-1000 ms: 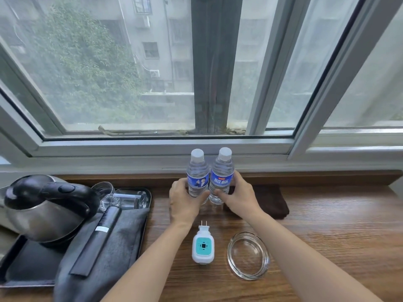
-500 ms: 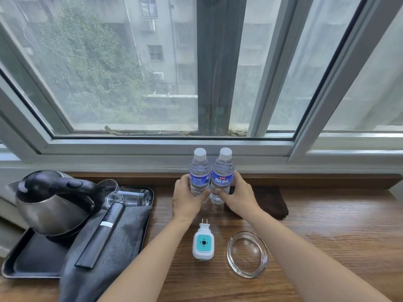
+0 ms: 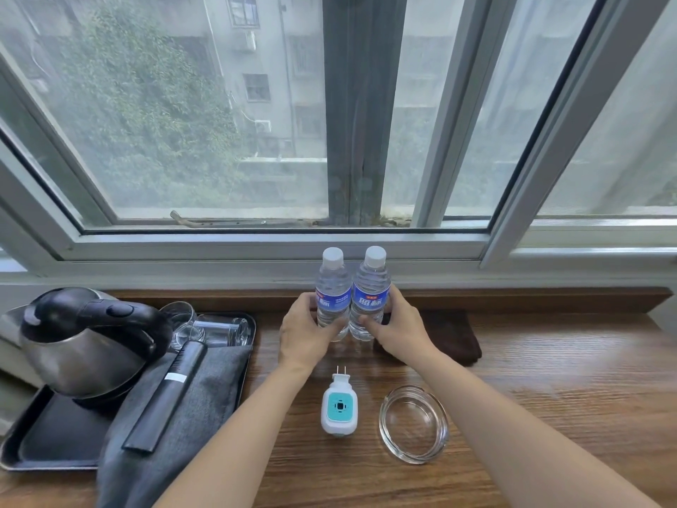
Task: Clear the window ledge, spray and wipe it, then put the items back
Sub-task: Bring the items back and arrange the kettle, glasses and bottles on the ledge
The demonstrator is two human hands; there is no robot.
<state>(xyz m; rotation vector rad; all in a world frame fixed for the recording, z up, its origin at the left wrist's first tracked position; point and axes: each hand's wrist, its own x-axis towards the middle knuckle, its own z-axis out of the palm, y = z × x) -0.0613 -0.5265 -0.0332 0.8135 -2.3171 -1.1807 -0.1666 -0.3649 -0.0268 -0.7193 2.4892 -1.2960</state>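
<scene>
Little has moved since the earlier frames: both hands stay wrapped around the two bottles, which stand as before, and only the view has shifted slightly. Left hand [image 3: 306, 331] holds the left bottle [image 3: 332, 293] in a closed grip, thumb across the front and fingers curled behind. Right hand [image 3: 397, 330] grasps the right bottle [image 3: 370, 291] the same way, thumb on the lower front. Both bottles stand upright, touching side by side, white caps on, blue labels facing the camera, at the back of the wooden ledge [image 3: 549, 397] just under the window frame [image 3: 256, 247].

Taking the bottles as landmark: a dark cloth [image 3: 458, 339] lies just right of them, partly behind the right hand. Nearer the camera, a white plug-in device [image 3: 339, 406] with a teal face lies flat, prongs pointing toward the bottles. A glass ashtray [image 3: 414, 423] sits beside that device, to its right. Well left of the bottles, a black tray [image 3: 44, 434] carries a kettle [image 3: 84, 346], glasses [image 3: 216, 330] lying at its back, and a grey cloth [image 3: 190, 405] with a black bar [image 3: 165, 394] lying on it.
</scene>
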